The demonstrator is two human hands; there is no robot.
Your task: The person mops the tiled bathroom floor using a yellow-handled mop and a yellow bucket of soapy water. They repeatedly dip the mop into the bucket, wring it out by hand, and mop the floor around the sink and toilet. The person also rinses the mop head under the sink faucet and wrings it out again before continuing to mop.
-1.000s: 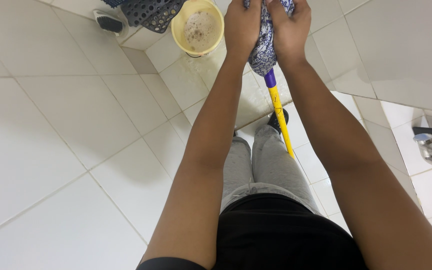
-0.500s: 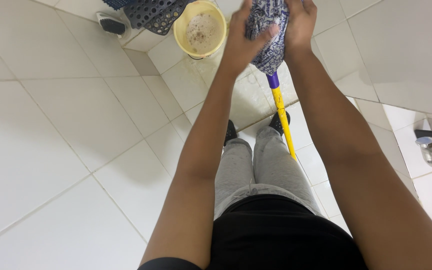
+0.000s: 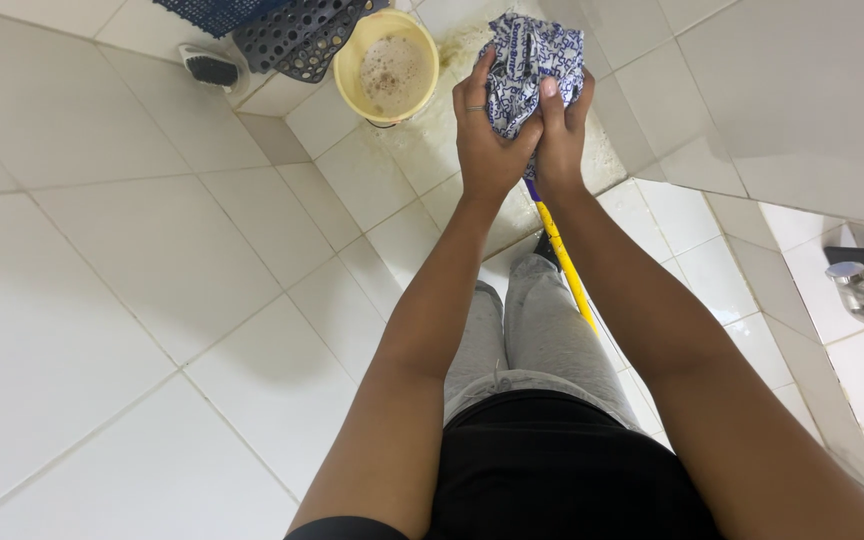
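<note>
Lower now, both hands (image 3: 517, 135) stay pressed together around the patterned mop cloth (image 3: 532, 60) beside the yellow bucket (image 3: 352, 75).

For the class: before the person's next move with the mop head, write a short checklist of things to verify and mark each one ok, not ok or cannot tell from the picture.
1. Both hands on the cloth: left hand and right hand wrap the patterned mop cloth. Ok.
2. Yellow mop handle pointing down between the legs, clear of the feet: cannot tell, its lower end is hidden.
3. Cloth held over the yellow bucket: not ok, the bucket stands to the left of it.
4. Floor under the cloth dry: not ok, the tiles there look wet.
5. Cloth wrung out: cannot tell.
</note>
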